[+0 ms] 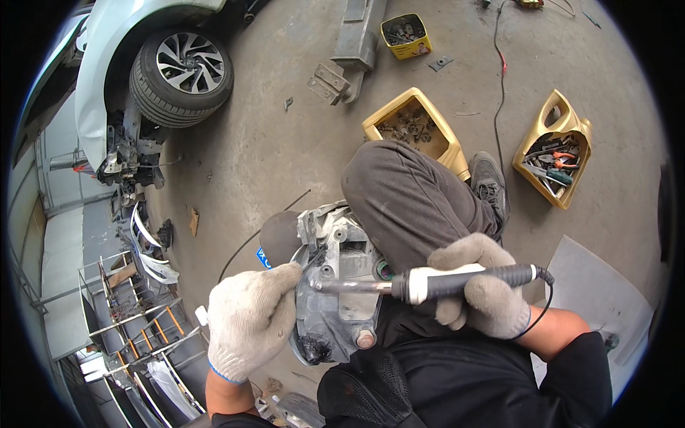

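Note:
Across my lap lies a grey plastic headlight housing point(335, 314) with mounting holes, dusty and marked black at its lower end. My right hand point(487, 285), in a pale knit glove, is wrapped round the black and white handle of a soldering iron point(464, 282). The iron's metal tip points left and meets the housing near its left side. At that edge, my gloved left hand point(255, 314) is closed, thumb and finger pinching a thin dark strip point(312, 262) just above the iron's tip. The strip's end inside the fingers is hidden.
A cut-open gold jug point(453, 135) of loose fasteners lies beyond my knee. Another gold jug point(528, 160) at right holds pliers and screwdrivers. Farther off are a yellow tin point(410, 48), a metal post point(354, 50) and a white car point(96, 78). A cable point(497, 100) crosses the floor.

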Tool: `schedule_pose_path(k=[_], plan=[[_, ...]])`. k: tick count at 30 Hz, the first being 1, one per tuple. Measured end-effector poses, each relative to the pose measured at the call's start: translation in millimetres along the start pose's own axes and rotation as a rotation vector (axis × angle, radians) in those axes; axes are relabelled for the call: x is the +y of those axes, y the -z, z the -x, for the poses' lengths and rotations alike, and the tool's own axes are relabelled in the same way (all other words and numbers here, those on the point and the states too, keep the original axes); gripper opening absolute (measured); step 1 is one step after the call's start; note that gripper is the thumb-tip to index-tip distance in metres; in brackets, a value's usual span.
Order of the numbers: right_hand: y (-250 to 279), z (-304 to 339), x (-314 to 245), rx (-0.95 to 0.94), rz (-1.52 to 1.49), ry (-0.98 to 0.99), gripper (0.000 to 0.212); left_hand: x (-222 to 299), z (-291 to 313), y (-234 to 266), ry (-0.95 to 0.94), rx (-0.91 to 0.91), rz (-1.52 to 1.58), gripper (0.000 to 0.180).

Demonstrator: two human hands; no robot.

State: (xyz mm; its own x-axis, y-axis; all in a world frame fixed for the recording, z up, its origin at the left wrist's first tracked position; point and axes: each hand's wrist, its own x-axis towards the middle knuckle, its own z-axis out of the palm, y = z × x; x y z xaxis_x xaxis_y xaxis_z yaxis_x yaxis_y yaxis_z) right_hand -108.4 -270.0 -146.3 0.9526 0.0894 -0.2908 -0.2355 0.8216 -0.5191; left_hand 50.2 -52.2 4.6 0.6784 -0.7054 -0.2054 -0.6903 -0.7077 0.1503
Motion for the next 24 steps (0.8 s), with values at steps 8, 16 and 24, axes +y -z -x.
schedule_pose_path(k=[8,16,24], plan=[[0.7,-0.2,-5.3,0.148,0.114,0.181,0.050,-0.4,1.6,-0.7,0.075,0.014,0.066,0.021],[-9.8,-6.8,-6.0,0.142,0.060,0.047,0.047,-0.4,0.1,-1.1,0.027,0.034,0.032,0.021],[-5.1,-7.9,-1.9,0.147,0.075,0.047,0.047,-5.2,5.2,-5.8,0.043,0.090,0.068,0.023]])
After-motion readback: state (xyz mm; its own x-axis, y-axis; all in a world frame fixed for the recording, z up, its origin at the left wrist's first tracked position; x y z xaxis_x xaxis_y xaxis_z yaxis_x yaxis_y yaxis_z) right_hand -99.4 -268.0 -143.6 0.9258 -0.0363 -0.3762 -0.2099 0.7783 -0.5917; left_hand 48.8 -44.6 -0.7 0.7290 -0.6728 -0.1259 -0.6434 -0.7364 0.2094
